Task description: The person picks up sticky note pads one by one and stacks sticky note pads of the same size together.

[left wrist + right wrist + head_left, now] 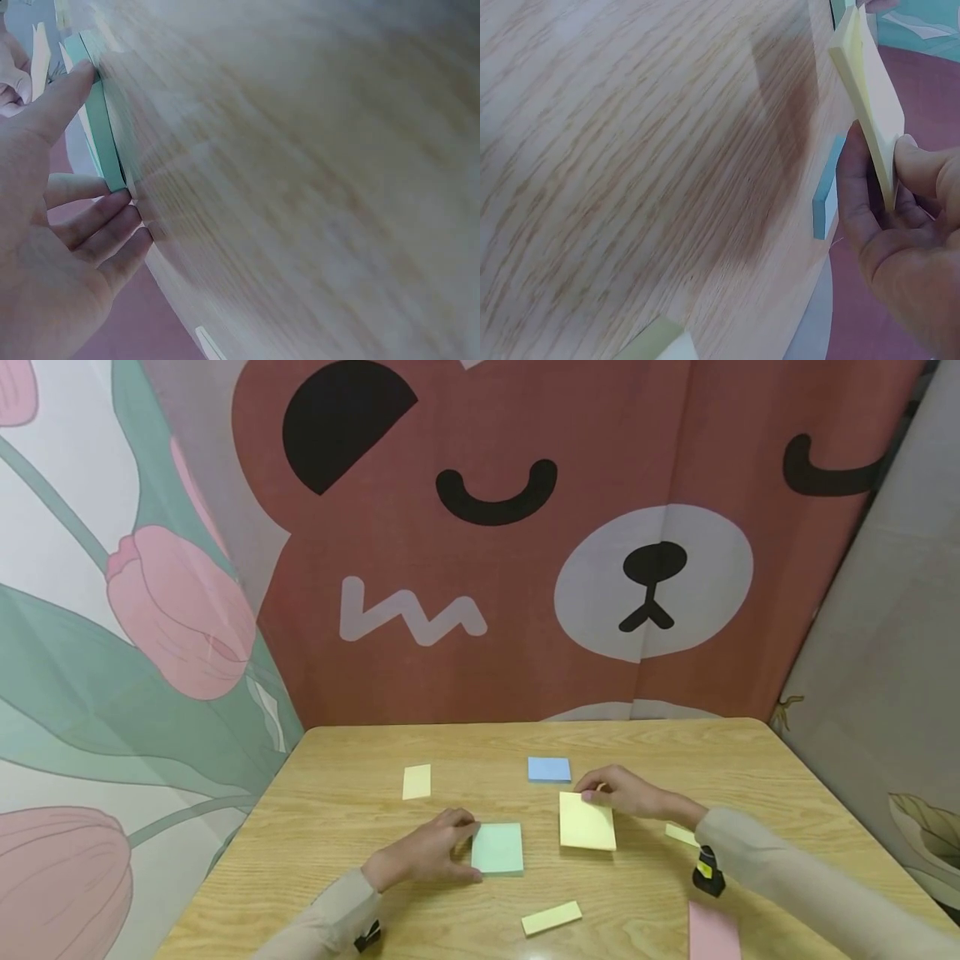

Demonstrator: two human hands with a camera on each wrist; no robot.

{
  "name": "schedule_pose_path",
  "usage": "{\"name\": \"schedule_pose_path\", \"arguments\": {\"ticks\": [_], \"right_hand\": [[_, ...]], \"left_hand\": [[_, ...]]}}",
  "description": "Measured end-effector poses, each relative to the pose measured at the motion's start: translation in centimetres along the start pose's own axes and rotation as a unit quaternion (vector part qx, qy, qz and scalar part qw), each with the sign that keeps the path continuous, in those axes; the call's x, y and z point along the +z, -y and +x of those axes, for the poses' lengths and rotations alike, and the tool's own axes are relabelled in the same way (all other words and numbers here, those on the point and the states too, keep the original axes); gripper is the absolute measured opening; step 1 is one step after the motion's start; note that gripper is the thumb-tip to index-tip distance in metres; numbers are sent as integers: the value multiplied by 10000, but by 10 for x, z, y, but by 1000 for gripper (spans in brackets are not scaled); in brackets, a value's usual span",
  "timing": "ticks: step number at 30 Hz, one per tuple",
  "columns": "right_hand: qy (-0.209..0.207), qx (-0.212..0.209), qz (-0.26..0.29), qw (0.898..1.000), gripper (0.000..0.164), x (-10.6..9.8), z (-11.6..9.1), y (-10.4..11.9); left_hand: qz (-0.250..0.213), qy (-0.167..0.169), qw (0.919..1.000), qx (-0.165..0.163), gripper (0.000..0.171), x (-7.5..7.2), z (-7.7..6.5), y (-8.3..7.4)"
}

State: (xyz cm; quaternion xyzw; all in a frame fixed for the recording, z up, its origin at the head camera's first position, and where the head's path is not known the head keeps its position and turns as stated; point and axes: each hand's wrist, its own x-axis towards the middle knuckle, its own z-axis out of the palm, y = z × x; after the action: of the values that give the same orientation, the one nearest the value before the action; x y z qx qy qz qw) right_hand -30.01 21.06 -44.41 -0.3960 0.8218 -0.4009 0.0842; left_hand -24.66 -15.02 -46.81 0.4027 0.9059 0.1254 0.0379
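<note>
My left hand spans the left edge of a square green sticky note pad, thumb at one corner and a finger at the other. In the left wrist view, thumb and fingertips grip that green pad on the table. A pale yellow sticky note pad is pinched by my right hand at its far edge. The right wrist view shows this yellow pad raised off the wood, between thumb and fingers, its shadow below.
Behind the yellow pad lies a blue pad. A small cream pad is at back left. Narrow yellow strip pads lie at the front and under the right forearm. A pink pad is at front right on the wooden table.
</note>
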Motion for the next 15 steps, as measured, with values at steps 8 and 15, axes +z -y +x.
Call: {"name": "schedule_pose_path", "arguments": {"ticks": [8, 15], "right_hand": [[62, -20, 60, 10000, 20, 7, 7, 2], [137, -14, 80, 9999, 19, 11, 10, 0]], "left_hand": [[8, 31, 10000, 5, 80, -2, 0, 0], [16, 71, 9999, -79, 80, -2, 0, -1]]}}
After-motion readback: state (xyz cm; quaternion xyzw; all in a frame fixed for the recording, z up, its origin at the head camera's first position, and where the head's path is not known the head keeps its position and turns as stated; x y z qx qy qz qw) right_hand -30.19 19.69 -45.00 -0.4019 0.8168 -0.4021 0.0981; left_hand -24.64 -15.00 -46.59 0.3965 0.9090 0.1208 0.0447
